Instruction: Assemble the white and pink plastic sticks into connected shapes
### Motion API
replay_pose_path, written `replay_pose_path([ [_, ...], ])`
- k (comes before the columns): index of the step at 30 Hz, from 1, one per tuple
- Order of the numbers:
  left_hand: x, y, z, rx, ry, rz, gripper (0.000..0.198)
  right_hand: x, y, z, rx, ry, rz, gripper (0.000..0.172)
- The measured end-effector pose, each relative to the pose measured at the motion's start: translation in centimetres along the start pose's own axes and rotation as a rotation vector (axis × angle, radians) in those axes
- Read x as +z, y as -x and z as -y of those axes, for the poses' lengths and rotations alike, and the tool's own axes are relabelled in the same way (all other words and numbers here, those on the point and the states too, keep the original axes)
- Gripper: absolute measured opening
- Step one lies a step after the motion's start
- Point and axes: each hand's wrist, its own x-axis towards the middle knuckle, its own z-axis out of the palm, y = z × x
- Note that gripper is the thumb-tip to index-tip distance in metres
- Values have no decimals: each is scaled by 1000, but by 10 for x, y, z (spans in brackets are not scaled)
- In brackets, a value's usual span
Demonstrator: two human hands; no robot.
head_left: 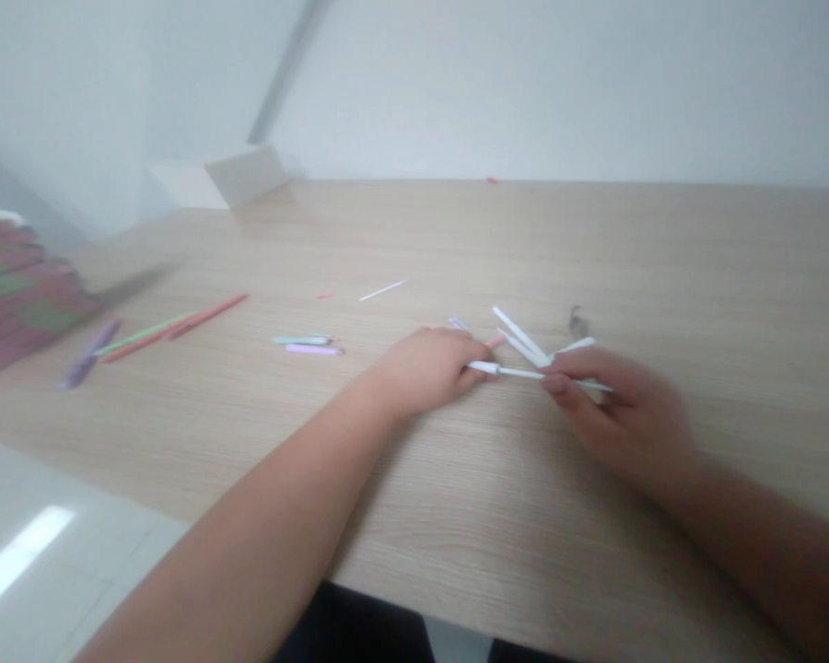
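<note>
A pink-and-green woven paper mat [20,295] and slender pink, green and lilac paper rolls [172,327] are spread on the pale wood-grain tabletop [525,249], while a thin white paper stick [518,373] is pinched by the curled left hand [425,373] and the blurred right hand [622,414], beside splayed white paper strips [521,336].

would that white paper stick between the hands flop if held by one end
Probably not much: the white paper stick runs straight between the left hand and right hand without visible sag. It's likely very light, being paper, and could still kink if bent hard.
</note>
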Motion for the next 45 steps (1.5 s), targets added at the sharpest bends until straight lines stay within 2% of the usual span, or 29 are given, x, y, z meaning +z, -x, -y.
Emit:
replay_pose_path([
  [4,2,1,3,31,32,-31,34,-4,2,0,-155,40,9,5],
  [10,6,0,6,126,81,-80,33,2,3,-4,-332,65,97,10],
  [15,6,-1,5,174,113,-82,32,3,3,-4,-336,25,175,16],
  [20,7,-2,2,127,45,-58,31,6,5,-2,-339,-10,251,21],
  [27,7,-2,0,109,0,-49,29,10,5,-3,-312,-29,256,20],
  [30,2,0,1,54,-13,-72,31,5,6,0,-295,-56,177,17],
  [32,-2,1,3,35,5,-119,33,2,8,5,-226,-88,81,13],
  [34,-5,1,8,74,57,-176,36,0,9,11,-78,-185,-23,6],
  [38,-4,0,22,160,144,-284,37,5,4,15,316,-652,-211,11],
  [41,-1,0,29,193,173,-335,37,13,-1,7,485,-831,-199,17],
  [45,3,1,27,192,265,-359,33,20,-3,-4,561,-864,-132,21],
])
